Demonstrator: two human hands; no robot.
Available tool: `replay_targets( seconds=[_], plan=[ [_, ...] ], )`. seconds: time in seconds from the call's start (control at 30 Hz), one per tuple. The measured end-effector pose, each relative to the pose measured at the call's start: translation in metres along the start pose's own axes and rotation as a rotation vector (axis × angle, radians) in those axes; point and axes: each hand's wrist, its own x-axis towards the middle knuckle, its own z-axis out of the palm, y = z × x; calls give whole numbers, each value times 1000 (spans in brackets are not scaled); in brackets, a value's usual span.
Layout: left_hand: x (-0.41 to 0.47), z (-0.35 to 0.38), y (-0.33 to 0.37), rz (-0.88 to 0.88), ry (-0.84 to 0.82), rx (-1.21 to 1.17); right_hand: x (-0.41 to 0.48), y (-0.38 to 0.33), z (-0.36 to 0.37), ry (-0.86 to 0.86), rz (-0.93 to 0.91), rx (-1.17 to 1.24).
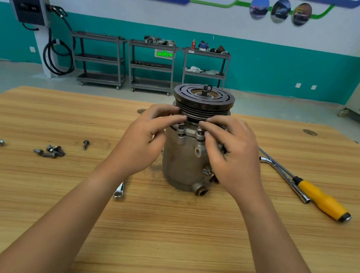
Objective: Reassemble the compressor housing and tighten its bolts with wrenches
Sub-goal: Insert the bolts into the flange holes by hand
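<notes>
I hold the left hand (148, 136) and right hand (230, 153) curled onto the upper flange of the compressor housing (182, 162), just under the dark grooved pulley (203, 101), presumably to seat the cover squarely. The cast grey body stands upright on the wooden table (183, 230). Loose flanged bolts (52, 151) lie to the left and a yellow-handled driver (321, 200) to the right, both within reach.

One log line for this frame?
compressor upright on table | left hand, right hand at flange under pulley | loose bolts, L-wrench unheld
</notes>
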Motion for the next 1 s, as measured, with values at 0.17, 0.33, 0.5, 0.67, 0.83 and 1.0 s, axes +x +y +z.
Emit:
replay_targets(
  seconds=[0.17, 0.33, 0.5, 0.67, 0.83, 1.0],
  plan=[
    [-3, 3, 1, 16, 29, -32, 3, -1, 0, 40, -22, -76],
    [-3, 5, 1, 13, 46, -71, 1, 1, 2, 63, -76, -148],
    [-1, 4, -8, -45, 93, -203, -15, 4, 9, 25, 218, 105],
    [-7, 21, -18, -298, 15, -261, -35, 1, 27, -109, 752, 480],
    [9, 4, -27, -430, -6, -414, -33, 5, 33, -39, 829, 585],
    [39, -20, -35, -264, -337, -1, -31, 8, 30, -10, 779, 532]
  ],
)
